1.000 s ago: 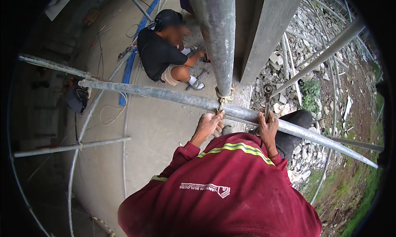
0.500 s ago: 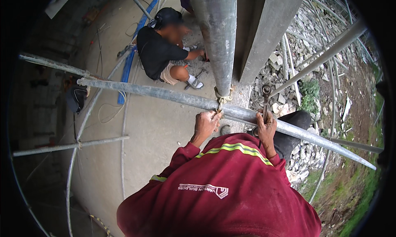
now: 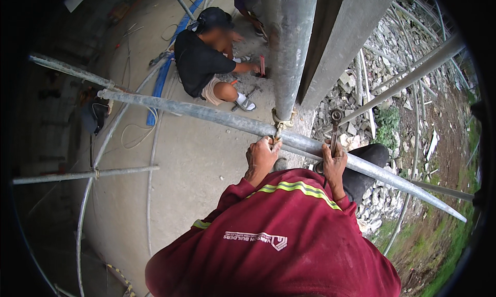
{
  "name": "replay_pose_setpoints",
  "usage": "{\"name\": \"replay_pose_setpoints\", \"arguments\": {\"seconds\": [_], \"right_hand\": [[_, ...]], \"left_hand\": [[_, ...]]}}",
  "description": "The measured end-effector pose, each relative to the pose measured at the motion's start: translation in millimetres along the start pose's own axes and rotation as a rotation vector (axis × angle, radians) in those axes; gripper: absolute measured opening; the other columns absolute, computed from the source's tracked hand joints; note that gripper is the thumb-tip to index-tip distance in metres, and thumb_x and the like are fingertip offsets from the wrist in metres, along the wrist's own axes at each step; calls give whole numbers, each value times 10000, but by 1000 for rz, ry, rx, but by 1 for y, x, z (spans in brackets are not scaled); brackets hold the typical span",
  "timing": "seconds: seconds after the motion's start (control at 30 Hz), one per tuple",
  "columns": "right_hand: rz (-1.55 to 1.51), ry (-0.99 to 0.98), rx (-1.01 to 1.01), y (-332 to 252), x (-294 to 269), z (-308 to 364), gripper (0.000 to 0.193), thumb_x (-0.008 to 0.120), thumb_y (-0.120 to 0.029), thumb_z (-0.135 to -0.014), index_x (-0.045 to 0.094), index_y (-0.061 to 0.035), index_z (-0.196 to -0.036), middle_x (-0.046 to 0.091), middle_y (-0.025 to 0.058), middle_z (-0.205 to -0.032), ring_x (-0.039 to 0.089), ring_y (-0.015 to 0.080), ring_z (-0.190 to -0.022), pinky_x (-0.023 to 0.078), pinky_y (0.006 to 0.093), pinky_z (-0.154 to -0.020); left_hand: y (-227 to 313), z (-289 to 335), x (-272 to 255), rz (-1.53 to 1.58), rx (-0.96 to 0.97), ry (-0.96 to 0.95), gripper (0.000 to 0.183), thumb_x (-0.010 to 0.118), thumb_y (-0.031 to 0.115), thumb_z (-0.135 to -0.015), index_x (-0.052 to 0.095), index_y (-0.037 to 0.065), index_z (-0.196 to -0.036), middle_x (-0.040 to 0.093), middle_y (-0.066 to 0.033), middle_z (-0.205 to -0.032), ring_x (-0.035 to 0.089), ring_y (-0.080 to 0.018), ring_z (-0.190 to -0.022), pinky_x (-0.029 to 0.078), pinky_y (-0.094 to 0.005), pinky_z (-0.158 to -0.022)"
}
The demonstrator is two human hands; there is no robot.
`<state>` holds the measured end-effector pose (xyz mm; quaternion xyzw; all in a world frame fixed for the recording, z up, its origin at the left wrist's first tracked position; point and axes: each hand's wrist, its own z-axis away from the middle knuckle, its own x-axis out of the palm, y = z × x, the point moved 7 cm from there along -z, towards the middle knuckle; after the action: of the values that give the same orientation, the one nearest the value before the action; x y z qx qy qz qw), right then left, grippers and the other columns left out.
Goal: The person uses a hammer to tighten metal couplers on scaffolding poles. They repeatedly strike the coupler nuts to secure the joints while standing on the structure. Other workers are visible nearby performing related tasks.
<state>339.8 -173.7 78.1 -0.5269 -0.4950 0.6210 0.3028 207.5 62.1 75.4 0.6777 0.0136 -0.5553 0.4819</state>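
A long grey scaffold pipe point(image 3: 212, 115) crosses in front of me, and a thick upright pipe point(image 3: 290, 54) meets it. At their crossing sits a scaffold clamp point(image 3: 282, 123) with a bolt on its near side. My left hand point(image 3: 262, 157) is closed, its thumb and fingertips pinched on the clamp bolt; the fingers partly hide the bolt end. In my right hand point(image 3: 335, 161), to the right of the clamp, a ratchet wrench point(image 3: 335, 125) stands with its ring head pointing away from me. That hand's fingers also rest against the long pipe.
A co-worker point(image 3: 202, 62) in a black shirt crouches beyond the pipe, near a second person point(image 3: 248, 5). A concrete column point(image 3: 347, 43) rises behind the upright. Rubble point(image 3: 356, 87) lies to the right; other scaffold pipes point(image 3: 124, 172) cross at left.
The view has shifted slightly, and more of the second person shows at the top. My left fingers have shifted a little at the clamp bolt; my right hand still holds the wrench.
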Motion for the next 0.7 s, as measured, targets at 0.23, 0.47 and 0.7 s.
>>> {"name": "replay_pose_setpoints", "arguments": {"seconds": [0.23, 0.47, 0.7], "right_hand": [[-38, -29, 51, 4, 1, 1, 207, 669, -159, -967, 637, 20, -1066, 583, -5, -787, 491, 75, -718, 411, 247, -649], [19, -21, -13, -1, -2, 1, 209, 667, -158, -969, 635, 20, -1074, 572, -9, -787, 478, 69, -716, 398, 235, -642], [-2, -32, -5, 0, 0, 2, 189, 669, -125, -965, 631, 25, -1074, 583, 9, -818, 491, 68, -735, 409, 232, -652]], "left_hand": [[-11, -8, 11, 189, -131, -414, 443, 630, 415, -963, 700, 1, -822, 662, -74, -598, 646, -149, -477, 520, -299, -475], [-1, -5, 6, 344, -226, -437, 410, 627, 375, -966, 695, -12, -847, 656, -98, -604, 658, -193, -508, 512, -330, -474], [8, -1, 4, -118, 89, -59, 399, 649, 406, -925, 695, 27, -809, 654, -232, -680, 642, -442, -637, 493, -513, -610]]}}
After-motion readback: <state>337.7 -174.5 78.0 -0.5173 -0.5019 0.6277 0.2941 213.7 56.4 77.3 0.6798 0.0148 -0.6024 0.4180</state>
